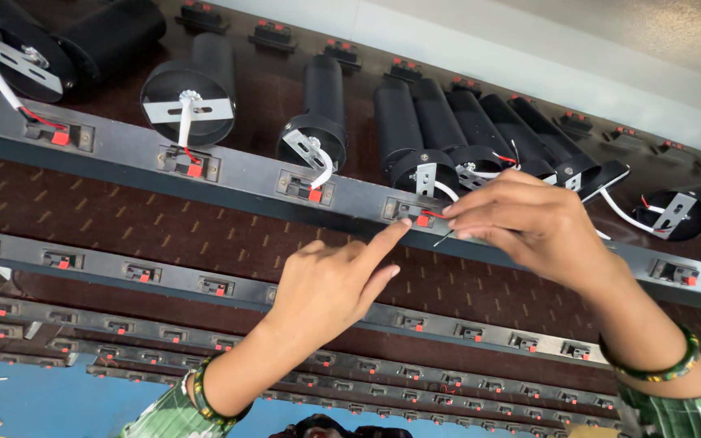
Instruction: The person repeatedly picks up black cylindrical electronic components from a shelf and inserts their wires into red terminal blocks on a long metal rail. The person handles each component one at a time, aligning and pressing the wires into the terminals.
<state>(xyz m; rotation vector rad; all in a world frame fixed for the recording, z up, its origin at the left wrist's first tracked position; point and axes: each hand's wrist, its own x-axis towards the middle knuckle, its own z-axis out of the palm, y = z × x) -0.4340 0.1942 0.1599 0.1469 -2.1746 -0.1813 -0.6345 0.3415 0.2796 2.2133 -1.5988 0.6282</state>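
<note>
- At centre frame, I see my left hand [330, 284] with forefinger extended, pressing the red clip terminal [421, 219].
- Right of centre, my right hand [529, 219] pinches a thin wire [441, 238].

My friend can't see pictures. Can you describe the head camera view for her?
A left hand presses a red-tabbed black wire clip on a grey metal rail, while the right hand pinches thin wires beside it. Black cylindrical lamps lie above.
</note>
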